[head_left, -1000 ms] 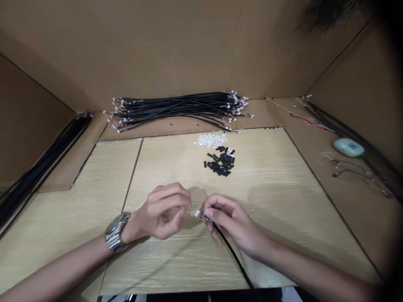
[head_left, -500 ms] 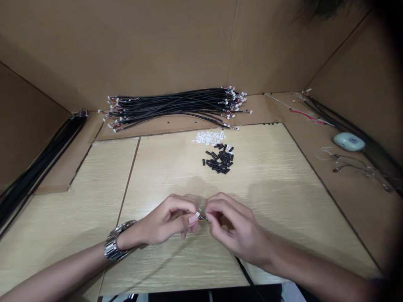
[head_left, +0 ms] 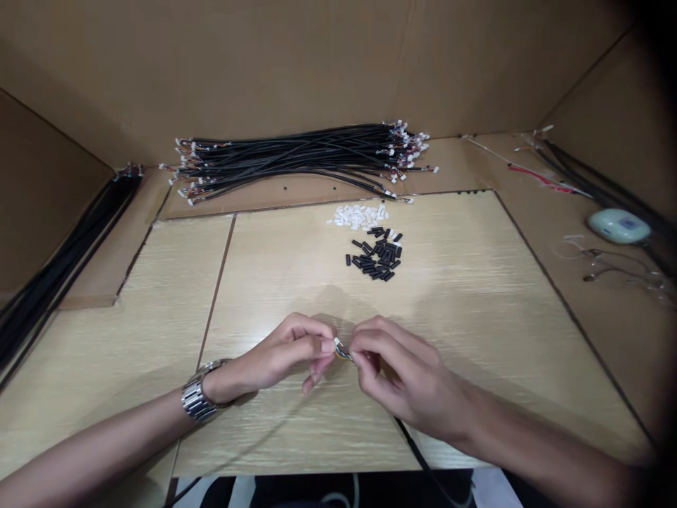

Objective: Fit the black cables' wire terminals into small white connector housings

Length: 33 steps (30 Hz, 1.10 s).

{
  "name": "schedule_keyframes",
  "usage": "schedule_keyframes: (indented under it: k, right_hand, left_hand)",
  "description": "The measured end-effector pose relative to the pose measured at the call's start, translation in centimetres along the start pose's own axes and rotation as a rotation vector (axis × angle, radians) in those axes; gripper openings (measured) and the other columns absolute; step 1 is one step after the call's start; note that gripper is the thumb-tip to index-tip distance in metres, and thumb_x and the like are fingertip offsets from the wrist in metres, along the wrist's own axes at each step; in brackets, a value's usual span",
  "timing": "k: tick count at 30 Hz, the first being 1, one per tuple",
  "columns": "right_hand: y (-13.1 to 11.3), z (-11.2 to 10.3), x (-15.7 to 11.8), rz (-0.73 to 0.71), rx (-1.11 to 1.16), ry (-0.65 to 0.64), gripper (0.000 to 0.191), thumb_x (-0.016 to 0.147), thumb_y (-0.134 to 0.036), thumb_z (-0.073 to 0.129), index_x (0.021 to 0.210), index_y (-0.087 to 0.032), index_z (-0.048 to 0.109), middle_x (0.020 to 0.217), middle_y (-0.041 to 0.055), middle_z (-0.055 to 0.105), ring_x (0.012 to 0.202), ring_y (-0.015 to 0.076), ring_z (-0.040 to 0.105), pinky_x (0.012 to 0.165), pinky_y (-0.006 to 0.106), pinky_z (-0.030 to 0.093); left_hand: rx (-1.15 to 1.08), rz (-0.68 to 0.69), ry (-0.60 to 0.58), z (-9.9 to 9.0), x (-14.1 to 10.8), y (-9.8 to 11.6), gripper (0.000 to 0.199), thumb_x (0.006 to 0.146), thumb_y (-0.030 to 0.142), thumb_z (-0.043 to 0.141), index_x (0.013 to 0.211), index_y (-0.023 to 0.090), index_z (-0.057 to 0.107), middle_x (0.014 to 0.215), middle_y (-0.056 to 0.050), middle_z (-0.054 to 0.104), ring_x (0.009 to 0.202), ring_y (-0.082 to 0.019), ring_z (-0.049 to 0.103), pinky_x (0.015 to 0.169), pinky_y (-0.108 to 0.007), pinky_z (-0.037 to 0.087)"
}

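At lower centre of frame, observed a round black cable (head_left: 411,446) running from beneath the bare right hand (head_left: 405,370) to the bottom edge. Noted right hand closed at the fingertips on thin multicoloured wires (head_left: 343,355); cannot see their junction with the cable. Noted bare left hand (head_left: 296,349), with silver metal-link wristwatch (head_left: 198,401), pinching a small white block connector (head_left: 337,341) between thumb and finger. Found connector and wires between both hands, spanning a narrow gap without hand contact. Beyond, on pale wood-grain tabletop (head_left: 275,282), recorded a pile of short black tube-like pieces (head_left: 378,262), then small white pieces (head_left: 357,216) just behind. Logged a pale green oval object (head_left: 618,226) at right, long black cables (head_left: 68,243) at left, and a flat stack of white-tipped black cables (head_left: 296,156) at upper centre.
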State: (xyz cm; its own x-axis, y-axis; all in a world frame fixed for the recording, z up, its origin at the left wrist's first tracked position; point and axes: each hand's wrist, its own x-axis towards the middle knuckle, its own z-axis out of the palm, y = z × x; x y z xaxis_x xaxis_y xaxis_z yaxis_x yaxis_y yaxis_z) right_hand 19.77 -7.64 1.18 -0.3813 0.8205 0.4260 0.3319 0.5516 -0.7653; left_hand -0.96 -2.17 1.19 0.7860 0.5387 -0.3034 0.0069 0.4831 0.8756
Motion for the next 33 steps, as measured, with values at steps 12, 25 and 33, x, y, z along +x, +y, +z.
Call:
schedule_keyframes:
  k: [12, 25, 33]
  right_hand:
    - [0.09, 0.02, -0.29, 0.023, -0.027, -0.035, 0.016, 0.092, -0.006, 0.049, 0.099, -0.02, 0.055, 0.087, 0.0038, 0.058, 0.077, 0.0146, 0.055, 0.068, 0.028, 0.048]
    - [0.01, 0.4, -0.45, 0.058, -0.012, -0.041, 0.015, 0.092, -0.004, 0.051, 0.098, -0.018, 0.054, 0.087, 0.0026, 0.056, 0.078, 0.0126, 0.054, 0.069, 0.026, 0.045]
    - [-0.06, 0.8, -0.64, 0.126, 0.054, -0.05, 0.012, 0.092, -0.006, 0.051, 0.095, -0.017, 0.056, 0.084, 0.0024, 0.056, 0.072, 0.0118, 0.052, 0.064, 0.026, 0.044]
  left_hand:
    - [-0.009, -0.054, -0.028, -0.25, 0.12, 0.02, 0.034, 0.091, 0.031, 0.058, 0.062, 0.014, 0.057, 0.054, 0.002, 0.052, 0.044, -0.008, 0.049, 0.043, -0.019, 0.04]
    - [0.08, -0.066, -0.045, -0.09, 0.06, 0.47, 0.035, 0.094, 0.03, 0.056, 0.062, 0.015, 0.055, 0.055, 0.002, 0.051, 0.045, -0.007, 0.048, 0.045, -0.018, 0.039]
    - [0.159, -0.052, -0.056, 0.21, -0.01, 0.63, 0.037, 0.096, 0.031, 0.053, 0.062, 0.015, 0.054, 0.057, 0.002, 0.051, 0.049, -0.008, 0.048, 0.049, -0.02, 0.04]
